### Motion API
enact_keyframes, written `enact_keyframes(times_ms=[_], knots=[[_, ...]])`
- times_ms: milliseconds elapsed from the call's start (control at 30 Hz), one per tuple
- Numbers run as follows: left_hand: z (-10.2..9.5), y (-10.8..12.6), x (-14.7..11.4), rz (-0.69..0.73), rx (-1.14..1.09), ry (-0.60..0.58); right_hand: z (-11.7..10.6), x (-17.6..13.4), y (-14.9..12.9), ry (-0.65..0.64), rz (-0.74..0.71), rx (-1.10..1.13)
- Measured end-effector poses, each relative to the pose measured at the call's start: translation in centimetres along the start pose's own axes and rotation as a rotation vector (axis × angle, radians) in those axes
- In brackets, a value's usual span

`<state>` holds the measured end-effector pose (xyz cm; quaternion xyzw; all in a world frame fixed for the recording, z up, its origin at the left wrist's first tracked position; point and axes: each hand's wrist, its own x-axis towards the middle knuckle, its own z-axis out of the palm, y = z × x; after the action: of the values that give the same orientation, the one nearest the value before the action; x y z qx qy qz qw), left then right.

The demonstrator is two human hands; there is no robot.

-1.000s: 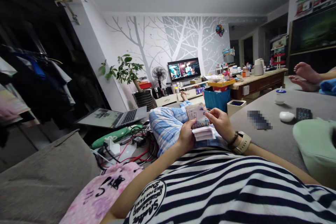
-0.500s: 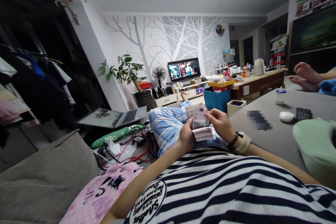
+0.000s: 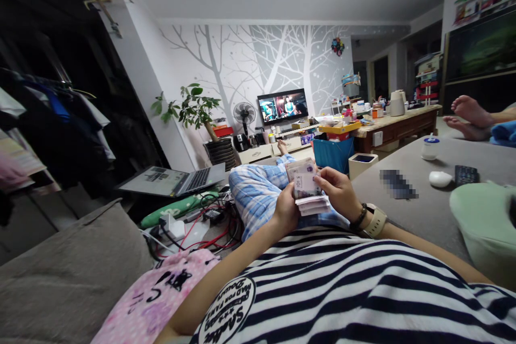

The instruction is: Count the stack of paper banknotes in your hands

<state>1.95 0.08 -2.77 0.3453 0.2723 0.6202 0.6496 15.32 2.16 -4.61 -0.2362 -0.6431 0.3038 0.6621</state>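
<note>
The left hand (image 3: 287, 209) clasps a stack of banknotes (image 3: 305, 187) from below, thumb pressed on its near face; the right hand (image 3: 341, 189) pinches the top note's right edge between thumb and fingers; just beneath the grip lies the plaid-trousered knee (image 3: 258, 191); well right of it, a remote (image 3: 466, 174) rests on the sofa.

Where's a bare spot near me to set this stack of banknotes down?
Bare grey cushion lies right of your right hand, between the blurred patch and the green pillow. Left of your knee, cables and the laptop crowd the floor.
</note>
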Motion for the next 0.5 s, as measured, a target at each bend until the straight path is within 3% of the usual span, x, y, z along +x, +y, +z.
enact_keyframes(times_ms=[500], knots=[[0.00,0.04,0.00,0.007,0.009,0.029,-0.20,-0.11,0.30,-0.038,-0.006,0.012]])
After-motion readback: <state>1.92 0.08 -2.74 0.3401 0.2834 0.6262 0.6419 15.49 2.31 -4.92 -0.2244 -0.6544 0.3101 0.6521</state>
